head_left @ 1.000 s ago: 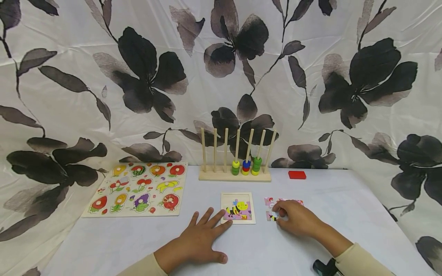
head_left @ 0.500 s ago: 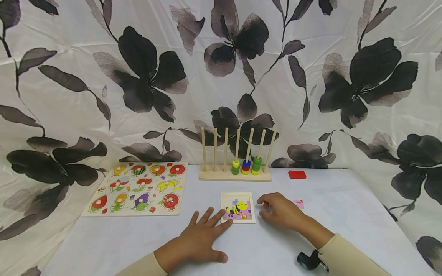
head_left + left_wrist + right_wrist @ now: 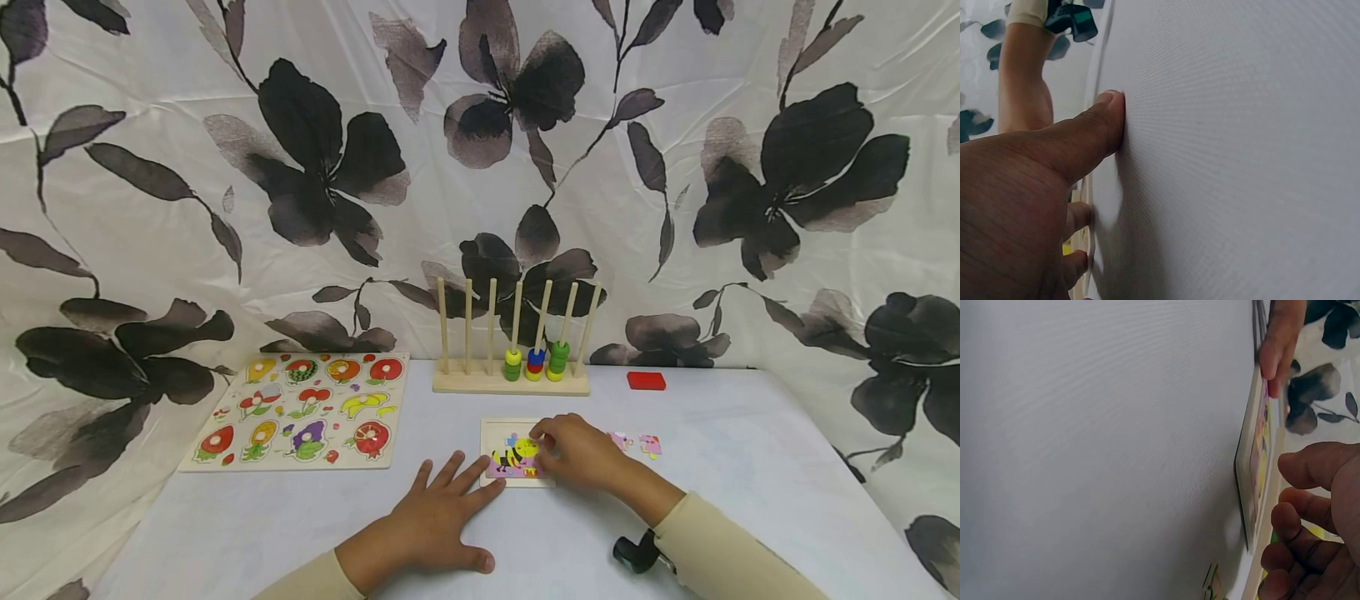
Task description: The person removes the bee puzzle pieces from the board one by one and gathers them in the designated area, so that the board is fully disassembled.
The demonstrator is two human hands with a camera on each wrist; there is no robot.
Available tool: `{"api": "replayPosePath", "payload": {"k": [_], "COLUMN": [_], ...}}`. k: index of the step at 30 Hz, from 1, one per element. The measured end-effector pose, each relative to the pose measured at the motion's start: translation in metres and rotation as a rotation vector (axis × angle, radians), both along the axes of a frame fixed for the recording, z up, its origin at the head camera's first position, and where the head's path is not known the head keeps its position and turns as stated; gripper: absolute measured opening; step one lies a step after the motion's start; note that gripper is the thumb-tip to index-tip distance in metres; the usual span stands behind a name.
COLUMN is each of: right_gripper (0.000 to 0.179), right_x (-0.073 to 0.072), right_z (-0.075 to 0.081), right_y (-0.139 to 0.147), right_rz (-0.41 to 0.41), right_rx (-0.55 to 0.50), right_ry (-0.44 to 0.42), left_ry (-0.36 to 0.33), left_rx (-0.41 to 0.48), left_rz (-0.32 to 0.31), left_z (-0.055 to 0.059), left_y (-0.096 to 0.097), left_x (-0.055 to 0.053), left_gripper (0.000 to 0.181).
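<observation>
A small square wooden tray puzzle (image 3: 491, 429) with a bee picture (image 3: 513, 454) lies in the middle of the table. Its upper strip shows bare wood. My left hand (image 3: 429, 523) is flat with fingers spread, two fingertips on the tray's lower left edge. Over the tray's right side is my right hand (image 3: 581, 454), fingers bent and thumb facing the index finger. In the right wrist view, the thumb (image 3: 1310, 465) and curled fingers show close beside the tray; I cannot tell whether a piece is between them. Pink puzzle pieces (image 3: 650, 446) lie right of that hand, partly hidden by it.
A fruit peg puzzle board (image 3: 300, 417) lies at the left. Behind the tray stands a wooden peg rack (image 3: 510, 385) with colored beads on three rods. A red block (image 3: 647, 381) lies at the back right. A black device (image 3: 636, 552) sits at the right wrist.
My right hand has moved left from the loose pieces to the tray's right side, uncovering pink pieces behind it. The left hand has stayed in place.
</observation>
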State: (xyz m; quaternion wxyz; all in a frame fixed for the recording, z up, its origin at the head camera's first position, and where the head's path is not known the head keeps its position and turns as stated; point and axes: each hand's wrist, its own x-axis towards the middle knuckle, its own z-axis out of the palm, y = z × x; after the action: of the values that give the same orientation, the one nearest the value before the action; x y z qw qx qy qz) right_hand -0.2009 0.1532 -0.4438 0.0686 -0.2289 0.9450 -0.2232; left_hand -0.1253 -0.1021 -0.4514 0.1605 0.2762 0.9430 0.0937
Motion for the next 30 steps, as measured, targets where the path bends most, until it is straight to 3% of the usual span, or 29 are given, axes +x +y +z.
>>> {"api": "replayPosePath", "payload": {"k": [16,30], "right_gripper": [0.031,0.027], "right_x": [-0.008,-0.012], "right_z": [-0.003,-0.002], "right_y": [-0.018,-0.022], "right_rz": [-0.005,0.009], "right_rx": [0.028,0.039], "right_ry": [-0.09,-0.105], "left_ry": [-0.021,-0.016], "left_rx": [-0.006,0.007], "left_rz": [-0.002,0.0], "left_z": [0.001,0.0], "left_y": [0.001,0.0], "left_x": [-0.001,-0.001], "left_gripper": [0.097,0.096]}}
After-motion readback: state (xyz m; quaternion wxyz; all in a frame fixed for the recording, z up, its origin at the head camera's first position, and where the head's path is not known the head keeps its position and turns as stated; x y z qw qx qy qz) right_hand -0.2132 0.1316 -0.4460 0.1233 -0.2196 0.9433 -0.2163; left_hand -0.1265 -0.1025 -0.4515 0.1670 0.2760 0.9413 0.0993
